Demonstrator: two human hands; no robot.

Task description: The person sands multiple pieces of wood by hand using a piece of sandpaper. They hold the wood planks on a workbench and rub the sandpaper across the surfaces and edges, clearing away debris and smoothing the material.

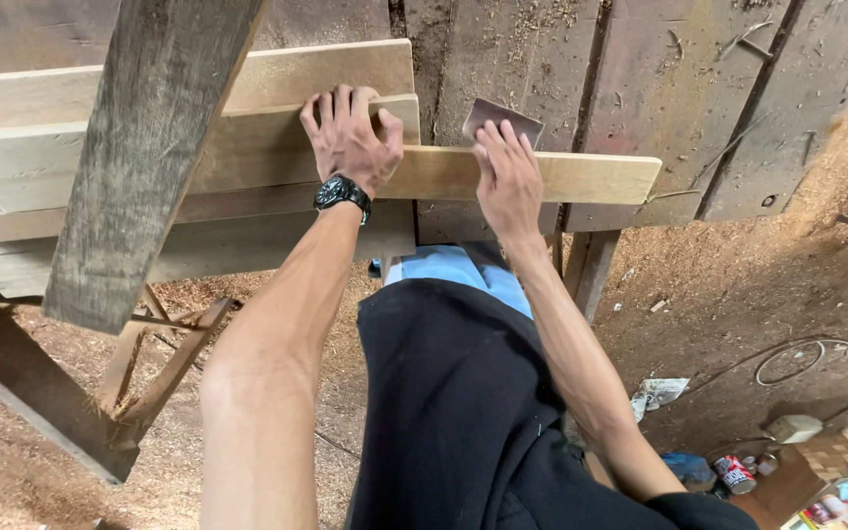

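**Fingers on plank and sandpaper, head view**

Fingers (345, 106) of the left hand (350, 142) lie spread and flat, palm down, on the stacked pale boards (277, 147); nothing is gripped, the hand just presses. A black wristwatch (342, 193) sits on that wrist. Right hand (508, 182) has its fingers (499, 142) extended and close together, pressing a dark sheet of sandpaper (499, 116) against the light plank (581, 177). The sheet's upper corner sticks out past the fingertips. Plank runs left to right across the rough, dusty bench (660, 69), its right end free, its left end under the left hand and against the board stack. A grey weathered beam (139, 157) crosses diagonally at left, in front of the boards. Floor (738, 285) below is covered in sawdust. A coiled cable (817, 358) and a red can (735, 474) lie at lower right.
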